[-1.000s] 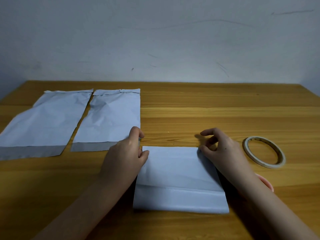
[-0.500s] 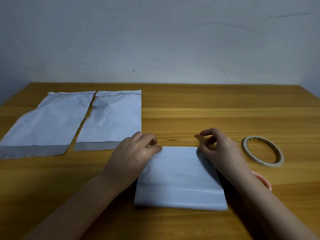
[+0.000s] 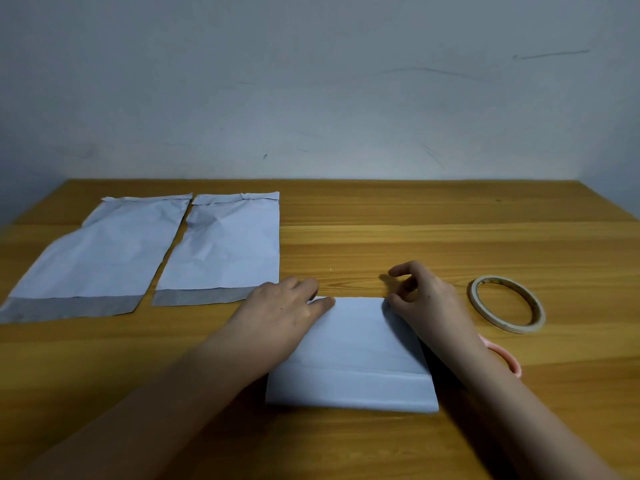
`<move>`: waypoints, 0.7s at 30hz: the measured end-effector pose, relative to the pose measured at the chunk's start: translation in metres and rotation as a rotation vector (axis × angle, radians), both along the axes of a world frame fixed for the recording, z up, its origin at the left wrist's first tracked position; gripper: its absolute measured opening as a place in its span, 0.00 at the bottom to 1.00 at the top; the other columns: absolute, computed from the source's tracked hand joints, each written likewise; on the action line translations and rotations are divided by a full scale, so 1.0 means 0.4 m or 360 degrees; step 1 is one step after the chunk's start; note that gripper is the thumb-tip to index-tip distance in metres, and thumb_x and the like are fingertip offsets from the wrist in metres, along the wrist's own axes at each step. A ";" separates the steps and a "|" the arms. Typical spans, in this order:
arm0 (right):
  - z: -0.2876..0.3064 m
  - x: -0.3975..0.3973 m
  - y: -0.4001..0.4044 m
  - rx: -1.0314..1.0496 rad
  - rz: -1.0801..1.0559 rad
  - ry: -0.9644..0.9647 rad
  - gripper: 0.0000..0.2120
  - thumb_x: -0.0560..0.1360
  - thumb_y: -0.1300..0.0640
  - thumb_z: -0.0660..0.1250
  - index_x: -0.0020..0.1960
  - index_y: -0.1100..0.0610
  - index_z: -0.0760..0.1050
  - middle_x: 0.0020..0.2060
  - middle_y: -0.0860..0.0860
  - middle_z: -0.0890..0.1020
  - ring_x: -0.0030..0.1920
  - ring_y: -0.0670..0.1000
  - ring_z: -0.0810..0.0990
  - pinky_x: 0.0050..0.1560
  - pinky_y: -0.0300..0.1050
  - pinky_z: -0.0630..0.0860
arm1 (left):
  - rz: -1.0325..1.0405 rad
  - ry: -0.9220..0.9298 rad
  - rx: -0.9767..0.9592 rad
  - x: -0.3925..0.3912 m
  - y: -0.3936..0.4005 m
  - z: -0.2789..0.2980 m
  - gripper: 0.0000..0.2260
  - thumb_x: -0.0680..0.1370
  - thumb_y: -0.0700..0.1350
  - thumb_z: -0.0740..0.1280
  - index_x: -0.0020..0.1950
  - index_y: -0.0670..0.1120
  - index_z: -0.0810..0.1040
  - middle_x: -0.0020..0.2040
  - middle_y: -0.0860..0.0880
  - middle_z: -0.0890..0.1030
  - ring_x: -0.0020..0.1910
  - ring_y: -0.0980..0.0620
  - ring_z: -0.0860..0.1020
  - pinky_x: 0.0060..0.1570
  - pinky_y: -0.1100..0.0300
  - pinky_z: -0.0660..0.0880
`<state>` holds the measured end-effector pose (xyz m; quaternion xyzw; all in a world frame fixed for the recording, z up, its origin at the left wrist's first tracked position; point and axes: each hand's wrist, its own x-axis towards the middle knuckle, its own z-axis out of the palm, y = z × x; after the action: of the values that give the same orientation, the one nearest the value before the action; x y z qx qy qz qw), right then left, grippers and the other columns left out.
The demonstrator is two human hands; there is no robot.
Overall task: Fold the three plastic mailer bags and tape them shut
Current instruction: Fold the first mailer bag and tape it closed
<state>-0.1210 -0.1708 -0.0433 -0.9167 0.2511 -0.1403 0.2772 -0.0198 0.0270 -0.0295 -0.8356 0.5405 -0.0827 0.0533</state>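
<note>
A folded white mailer bag [image 3: 356, 355] lies flat on the wooden table [image 3: 450, 237] in front of me. My left hand [image 3: 280, 313] lies across its far left corner, fingers fairly straight, pressing the fold down. My right hand [image 3: 422, 299] sits at the far right corner with thumb and curled fingers pinching the bag's edge. Two unfolded mailer bags lie side by side at the left: the outer one [image 3: 93, 261] and the inner one [image 3: 225, 247], each with a grey strip at its near end. A roll of tape [image 3: 507, 308] lies to the right of my right hand.
A pink object [image 3: 505, 356], mostly hidden behind my right forearm, lies just near of the tape roll. A pale wall [image 3: 311, 81] rises behind the table's far edge.
My left hand has turned from upright at the bag's left edge to flat and has slid rightward along the far edge. My right hand stays at the far right corner.
</note>
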 end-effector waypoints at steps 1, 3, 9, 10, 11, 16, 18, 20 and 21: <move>0.002 0.000 0.001 0.0002 -0.0002 0.0007 0.14 0.74 0.57 0.68 0.59 0.50 0.73 0.44 0.47 0.79 0.43 0.48 0.76 0.41 0.43 0.69 | 0.0034 0.0024 0.0031 -0.007 -0.006 0.005 0.28 0.72 0.39 0.70 0.69 0.53 0.68 0.56 0.49 0.73 0.52 0.49 0.75 0.41 0.55 0.74; 0.006 -0.001 0.004 0.0007 0.0001 0.0018 0.14 0.74 0.57 0.68 0.59 0.49 0.73 0.44 0.46 0.79 0.46 0.48 0.77 0.46 0.46 0.74 | 0.0090 0.0004 0.0034 -0.014 -0.015 0.001 0.24 0.79 0.38 0.58 0.74 0.52 0.60 0.62 0.48 0.68 0.59 0.47 0.70 0.48 0.55 0.70; 0.012 0.001 0.007 -0.0011 -0.0009 0.0044 0.14 0.74 0.56 0.68 0.59 0.50 0.73 0.42 0.45 0.79 0.49 0.49 0.77 0.51 0.49 0.76 | 0.0185 0.0041 -0.0068 -0.042 -0.014 -0.006 0.28 0.73 0.53 0.45 0.62 0.53 0.78 0.48 0.49 0.77 0.45 0.50 0.77 0.37 0.57 0.73; 0.013 0.002 0.007 -0.0019 -0.0009 0.0051 0.14 0.74 0.56 0.68 0.59 0.50 0.73 0.42 0.44 0.78 0.49 0.49 0.77 0.51 0.48 0.76 | 0.0214 0.0041 -0.0013 -0.048 -0.016 -0.006 0.34 0.71 0.55 0.38 0.67 0.53 0.73 0.54 0.49 0.75 0.52 0.49 0.75 0.44 0.56 0.73; 0.014 0.004 0.009 -0.0030 -0.0008 0.0061 0.15 0.74 0.56 0.68 0.59 0.50 0.73 0.42 0.45 0.78 0.50 0.50 0.77 0.51 0.48 0.75 | 0.0240 0.0038 0.0037 -0.052 -0.017 -0.009 0.38 0.68 0.56 0.32 0.71 0.53 0.67 0.59 0.49 0.72 0.57 0.49 0.72 0.49 0.55 0.71; 0.011 0.013 0.017 -0.0138 -0.0032 0.0140 0.18 0.73 0.52 0.69 0.61 0.51 0.71 0.51 0.51 0.80 0.55 0.54 0.76 0.52 0.48 0.73 | 0.0246 0.0092 -0.0189 -0.044 -0.011 -0.023 0.28 0.73 0.56 0.45 0.61 0.52 0.79 0.48 0.49 0.77 0.45 0.49 0.77 0.37 0.54 0.75; 0.010 0.014 0.023 -0.0190 -0.0041 0.0160 0.19 0.72 0.50 0.69 0.62 0.50 0.70 0.53 0.51 0.79 0.55 0.55 0.76 0.52 0.48 0.73 | 0.0180 0.0015 -0.0313 -0.031 -0.005 -0.046 0.21 0.73 0.54 0.53 0.51 0.51 0.84 0.40 0.50 0.78 0.36 0.50 0.77 0.28 0.55 0.75; 0.009 0.012 0.029 -0.0257 -0.0054 0.0179 0.20 0.72 0.48 0.68 0.62 0.49 0.70 0.55 0.50 0.78 0.54 0.55 0.77 0.50 0.48 0.74 | 0.0154 0.0033 -0.0358 -0.028 -0.002 -0.050 0.19 0.73 0.54 0.55 0.50 0.51 0.84 0.39 0.50 0.78 0.36 0.50 0.77 0.28 0.56 0.75; 0.010 0.011 0.032 -0.0294 -0.0068 0.0189 0.20 0.73 0.47 0.67 0.62 0.49 0.69 0.55 0.50 0.78 0.54 0.55 0.78 0.49 0.49 0.75 | 0.0145 0.0054 -0.0379 -0.027 0.001 -0.048 0.19 0.73 0.53 0.55 0.50 0.51 0.84 0.40 0.51 0.78 0.37 0.50 0.78 0.29 0.56 0.75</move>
<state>-0.1165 -0.1581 -0.0394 -0.9395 0.2725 -0.1143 0.1731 -0.0308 0.0273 -0.0488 -0.8609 0.4893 -0.1296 -0.0516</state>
